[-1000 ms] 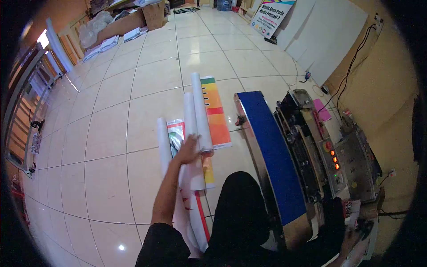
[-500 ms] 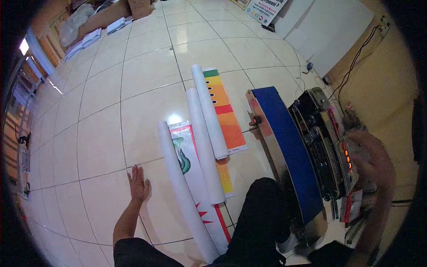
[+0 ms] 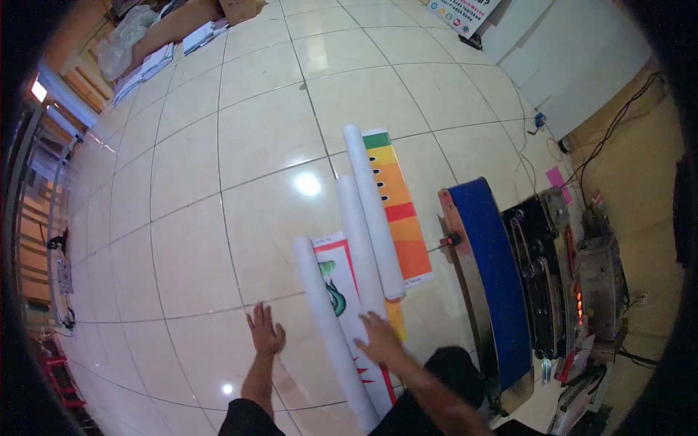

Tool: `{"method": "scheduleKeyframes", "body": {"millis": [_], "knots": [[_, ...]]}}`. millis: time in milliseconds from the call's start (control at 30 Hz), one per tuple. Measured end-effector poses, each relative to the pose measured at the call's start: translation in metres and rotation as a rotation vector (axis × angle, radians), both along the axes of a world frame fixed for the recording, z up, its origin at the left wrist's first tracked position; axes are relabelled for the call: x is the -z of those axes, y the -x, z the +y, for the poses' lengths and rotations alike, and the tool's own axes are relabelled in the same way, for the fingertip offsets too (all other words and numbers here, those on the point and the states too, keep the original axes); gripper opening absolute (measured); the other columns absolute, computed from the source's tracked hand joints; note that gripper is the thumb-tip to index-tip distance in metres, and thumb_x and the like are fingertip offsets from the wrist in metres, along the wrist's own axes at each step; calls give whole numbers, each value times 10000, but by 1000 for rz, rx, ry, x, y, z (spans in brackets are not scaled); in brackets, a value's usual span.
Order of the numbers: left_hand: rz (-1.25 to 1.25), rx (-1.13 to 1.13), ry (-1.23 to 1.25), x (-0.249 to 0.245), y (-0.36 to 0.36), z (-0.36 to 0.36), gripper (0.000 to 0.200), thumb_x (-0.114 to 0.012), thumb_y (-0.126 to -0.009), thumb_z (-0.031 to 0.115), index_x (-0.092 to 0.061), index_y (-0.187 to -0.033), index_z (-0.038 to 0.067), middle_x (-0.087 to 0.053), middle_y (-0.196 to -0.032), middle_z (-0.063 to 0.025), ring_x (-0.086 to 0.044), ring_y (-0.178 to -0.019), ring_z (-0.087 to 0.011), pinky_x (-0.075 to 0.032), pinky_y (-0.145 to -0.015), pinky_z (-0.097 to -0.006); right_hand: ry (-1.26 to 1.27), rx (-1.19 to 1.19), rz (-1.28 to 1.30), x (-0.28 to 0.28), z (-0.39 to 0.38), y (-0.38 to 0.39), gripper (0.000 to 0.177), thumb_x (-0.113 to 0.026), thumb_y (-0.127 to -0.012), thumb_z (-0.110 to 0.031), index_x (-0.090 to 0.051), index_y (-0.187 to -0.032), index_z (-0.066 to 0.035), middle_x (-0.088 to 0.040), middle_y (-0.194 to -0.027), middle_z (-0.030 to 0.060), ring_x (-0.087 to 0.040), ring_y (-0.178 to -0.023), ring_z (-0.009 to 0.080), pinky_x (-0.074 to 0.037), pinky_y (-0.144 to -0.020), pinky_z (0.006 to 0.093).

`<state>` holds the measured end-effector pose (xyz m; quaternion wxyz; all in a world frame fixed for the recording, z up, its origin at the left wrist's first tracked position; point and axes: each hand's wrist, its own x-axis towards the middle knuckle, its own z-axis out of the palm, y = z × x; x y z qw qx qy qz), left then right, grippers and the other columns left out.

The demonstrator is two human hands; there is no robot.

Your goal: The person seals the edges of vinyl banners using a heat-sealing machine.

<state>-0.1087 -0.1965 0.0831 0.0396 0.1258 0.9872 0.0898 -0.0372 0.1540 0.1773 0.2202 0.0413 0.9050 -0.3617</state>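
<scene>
My left hand (image 3: 266,331) rests on the tiled floor with its fingers spread, left of the partly rolled banners. My right hand (image 3: 382,343) has its fingers apart at the lower end of the middle roll (image 3: 359,240), over the white printed banner. That print, with red edges and a green figure, extends from the left roll (image 3: 325,320). Farthest right lies another roll (image 3: 374,211) beside its orange, yellow and green printed part (image 3: 407,243). A dark-clothed knee (image 3: 454,374) is close to my right forearm.
Along the right stands a machine with a blue conveyor belt (image 3: 494,283) and lit red digits (image 3: 579,305). Dark cables (image 3: 618,131) run along the wall. A printed sign (image 3: 465,14) is at the top, and folded white sheets (image 3: 156,62) lie at the upper left.
My right hand has moved left from the machine's control side to the banners. My left hand stays flat on the floor. The view has shifted, so the scene sits lower and farther right.
</scene>
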Motion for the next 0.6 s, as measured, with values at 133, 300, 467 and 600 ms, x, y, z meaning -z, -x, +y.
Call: {"method": "scheduleKeyframes", "body": {"millis": [133, 300, 467, 600], "knots": [[-11, 29, 6, 0, 4, -3, 663, -525, -805, 255, -386, -1384, -35, -293, -1499, -262, -232, -1413, -414, -58, -1151, -619, -87, 274, 13, 20, -96, 5, 850, -750, -744, -450, -396, -1382, -14, -305, -1450, 283, -356, -1298, 457, -337, -1057, 535], [-167, -6, 29, -5, 11, -1, 666, -526, -790, 249, -379, -1377, -31, -279, -1492, -279, -223, -1411, -425, -35, -1148, -626, -218, 434, -124, 47, -127, 16, 907, -826, -646, -446, -424, -1345, -31, -389, -1335, 246, -373, -1234, 437, -329, -1016, 559], [-189, 17, 61, -1, 6, -7, 647, -523, -793, 239, -387, -1365, -29, -270, -1495, -279, -222, -1406, -435, -39, -1139, -643, -186, 427, -34, 42, -90, 17, 897, -826, -628, -416, -442, -1361, -69, -398, -1342, 261, -348, -1269, 441, -304, -1036, 551], [-139, 61, 32, 0, 7, -9, 649, -534, -794, 219, -375, -1372, -31, -264, -1500, -280, -244, -1391, -450, -67, -1120, -673, -452, 311, 54, 56, -64, -5, 1042, -835, -611, -439, -328, -1442, -69, -341, -1423, 259, -307, -1323, 457, -275, -1050, 590]]}}
